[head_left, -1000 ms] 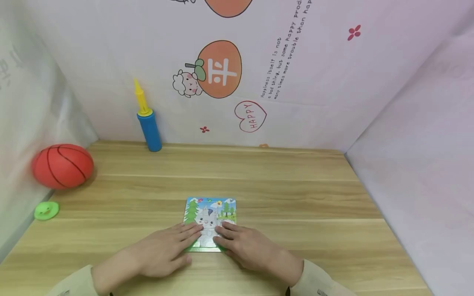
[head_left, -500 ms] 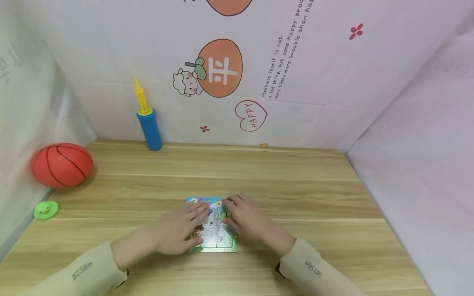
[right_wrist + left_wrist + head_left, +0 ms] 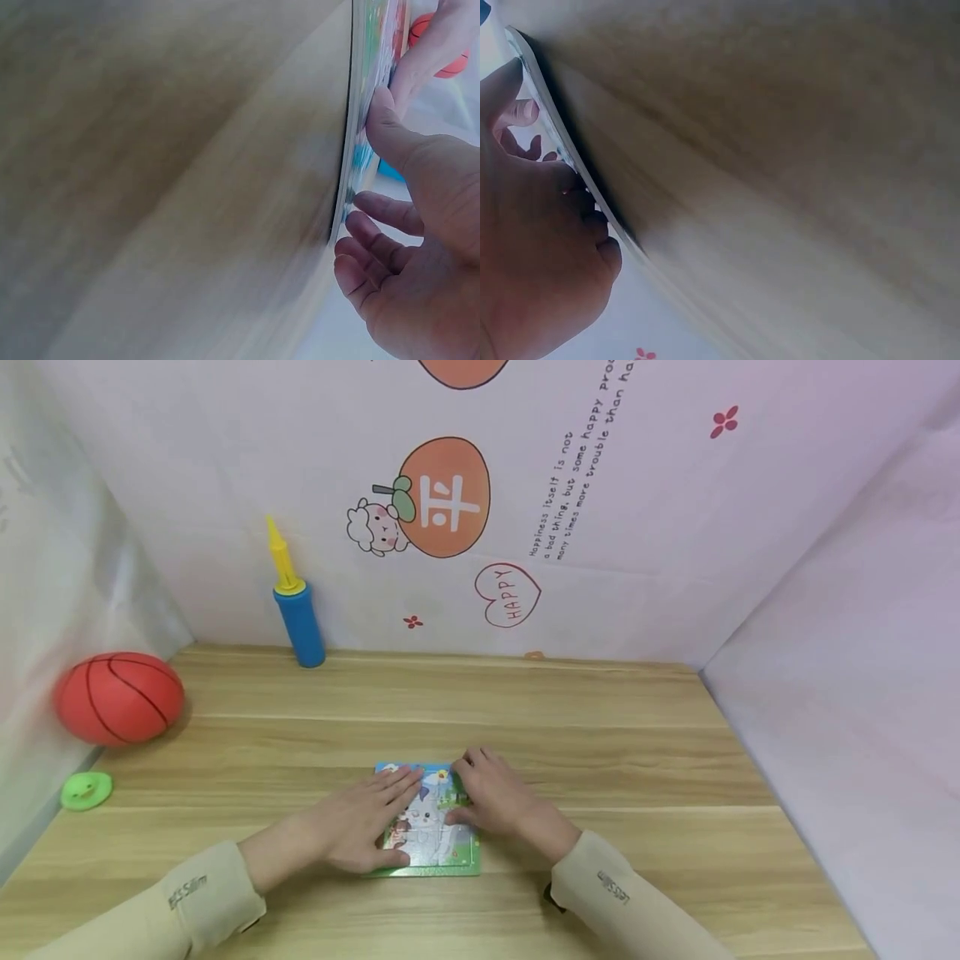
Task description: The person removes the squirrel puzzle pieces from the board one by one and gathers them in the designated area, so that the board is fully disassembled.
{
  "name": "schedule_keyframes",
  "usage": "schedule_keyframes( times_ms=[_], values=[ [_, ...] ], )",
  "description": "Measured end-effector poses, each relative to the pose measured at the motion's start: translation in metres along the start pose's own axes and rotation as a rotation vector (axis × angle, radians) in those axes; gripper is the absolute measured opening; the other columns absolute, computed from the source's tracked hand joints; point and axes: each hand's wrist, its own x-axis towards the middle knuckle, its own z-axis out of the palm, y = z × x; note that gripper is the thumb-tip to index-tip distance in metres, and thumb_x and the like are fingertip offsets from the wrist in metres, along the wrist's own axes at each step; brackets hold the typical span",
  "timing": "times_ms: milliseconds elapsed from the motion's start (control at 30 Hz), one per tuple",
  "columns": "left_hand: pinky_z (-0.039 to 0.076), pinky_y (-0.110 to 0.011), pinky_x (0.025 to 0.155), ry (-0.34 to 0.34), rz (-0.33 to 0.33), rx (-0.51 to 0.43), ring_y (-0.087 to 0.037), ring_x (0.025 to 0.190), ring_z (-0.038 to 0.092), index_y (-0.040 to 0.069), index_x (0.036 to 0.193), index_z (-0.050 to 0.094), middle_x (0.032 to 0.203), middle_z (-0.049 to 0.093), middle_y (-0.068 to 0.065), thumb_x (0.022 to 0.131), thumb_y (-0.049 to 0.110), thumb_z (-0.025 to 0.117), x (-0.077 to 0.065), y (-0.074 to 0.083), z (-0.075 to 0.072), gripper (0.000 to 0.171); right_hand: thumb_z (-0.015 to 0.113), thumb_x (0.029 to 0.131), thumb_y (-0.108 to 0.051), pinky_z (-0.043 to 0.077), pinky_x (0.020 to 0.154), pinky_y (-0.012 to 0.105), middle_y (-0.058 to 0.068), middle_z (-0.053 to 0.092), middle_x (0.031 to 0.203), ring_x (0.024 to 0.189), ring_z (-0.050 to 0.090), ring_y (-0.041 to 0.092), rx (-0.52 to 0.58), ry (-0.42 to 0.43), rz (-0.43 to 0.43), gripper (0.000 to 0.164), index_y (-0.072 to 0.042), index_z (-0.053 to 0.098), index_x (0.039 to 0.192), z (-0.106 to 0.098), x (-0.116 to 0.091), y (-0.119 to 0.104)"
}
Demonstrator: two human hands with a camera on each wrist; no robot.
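A small square jigsaw puzzle [image 3: 427, 835] with a grey cartoon animal and a green and blue border lies flat on the wooden table. My left hand [image 3: 367, 818] rests over its left side, fingers extended across the picture and thumb near the lower edge. At the upper right of the puzzle is my right hand [image 3: 498, 797], its thumb touching the picture and its fingers loosely bent at the edge. The right wrist view shows that thumb [image 3: 386, 124] on the puzzle's face and the fingertips by its rim. Part of the picture is hidden under both hands.
A red toy basketball [image 3: 120, 699] and a green duck-faced toy [image 3: 86, 791] sit at the table's left side. A blue and yellow hand pump [image 3: 302, 622] stands against the printed back wall cloth [image 3: 615, 610]. White cloth walls close both sides.
From the puzzle's lower half, both hands have moved up, the right to its upper right corner. During the last half second they have shifted only slightly. The puzzle stays in nearly the same place.
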Motion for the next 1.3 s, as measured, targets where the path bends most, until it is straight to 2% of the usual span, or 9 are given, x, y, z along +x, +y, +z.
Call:
schedule_keyframes(
  times_ms=[167, 267, 533, 867, 1000, 1167, 1300],
  values=[
    [0.029, -0.051, 0.132, 0.014, 0.003, -0.005, -0.034, 0.163, 0.023, 0.002, 0.164, 0.026, 0.175, 0.021, -0.015, 0.099, 0.066, 0.052, 0.0, -0.001, 0.003, 0.095, 0.085, 0.08, -0.052, 0.055, 0.1, 0.038, 0.008, 0.065, 0.12, 0.11, 0.057, 0.02, 0.035, -0.01, 0.03, 0.071, -0.005, 0.066, 0.129, -0.003, 0.007, 0.001],
    [0.03, -0.052, 0.132, 0.019, 0.002, -0.018, -0.034, 0.163, 0.023, 0.001, 0.164, 0.027, 0.175, 0.022, -0.015, 0.098, 0.066, 0.052, 0.001, -0.001, 0.004, 0.095, 0.089, 0.077, -0.051, 0.055, 0.102, 0.039, 0.009, 0.065, 0.12, 0.111, 0.058, 0.022, 0.068, -0.034, 0.058, 0.071, -0.006, 0.066, 0.127, -0.006, 0.01, 0.001],
    [0.027, -0.052, 0.133, 0.011, -0.002, -0.034, -0.034, 0.164, 0.021, 0.002, 0.164, 0.025, 0.175, 0.02, -0.015, 0.099, 0.065, 0.053, 0.001, -0.001, 0.006, 0.095, 0.091, 0.075, -0.048, 0.054, 0.108, 0.041, 0.009, 0.063, 0.123, 0.116, 0.057, 0.025, 0.118, -0.082, 0.095, 0.071, -0.008, 0.063, 0.127, -0.009, 0.015, 0.002],
    [0.026, -0.051, 0.134, -0.008, -0.016, -0.02, -0.033, 0.164, 0.021, 0.002, 0.164, 0.025, 0.176, 0.019, -0.014, 0.098, 0.066, 0.053, 0.003, 0.0, 0.003, 0.096, 0.093, 0.074, -0.044, 0.053, 0.104, 0.04, 0.006, 0.059, 0.12, 0.113, 0.052, 0.022, 0.181, -0.088, 0.105, 0.071, -0.009, 0.058, 0.125, -0.007, 0.018, 0.004],
    [0.025, -0.051, 0.134, -0.015, -0.013, -0.026, -0.033, 0.164, 0.02, 0.002, 0.164, 0.025, 0.176, 0.019, -0.014, 0.098, 0.065, 0.053, 0.004, 0.001, 0.002, 0.095, 0.092, 0.075, -0.044, 0.053, 0.107, 0.041, 0.008, 0.062, 0.125, 0.12, 0.054, 0.024, 0.172, -0.065, 0.087, 0.072, -0.009, 0.056, 0.127, -0.006, 0.015, 0.004],
    [0.025, -0.052, 0.134, -0.023, -0.015, -0.024, -0.033, 0.164, 0.02, 0.002, 0.164, 0.025, 0.176, 0.018, -0.015, 0.098, 0.065, 0.054, 0.003, 0.002, 0.001, 0.096, 0.09, 0.079, -0.04, 0.052, 0.115, 0.044, 0.012, 0.066, 0.134, 0.131, 0.059, 0.03, 0.172, 0.001, 0.034, 0.076, -0.007, 0.053, 0.136, -0.005, 0.008, 0.003],
    [0.025, -0.051, 0.134, -0.027, -0.022, -0.019, -0.033, 0.164, 0.02, 0.002, 0.164, 0.025, 0.176, 0.018, -0.014, 0.098, 0.065, 0.054, 0.002, 0.002, 0.0, 0.096, 0.079, 0.093, -0.023, 0.056, 0.11, 0.044, 0.013, 0.067, 0.134, 0.127, 0.065, 0.029, 0.241, 0.047, -0.046, 0.054, -0.005, 0.056, 0.138, -0.005, 0.002, 0.002]
  ],
)
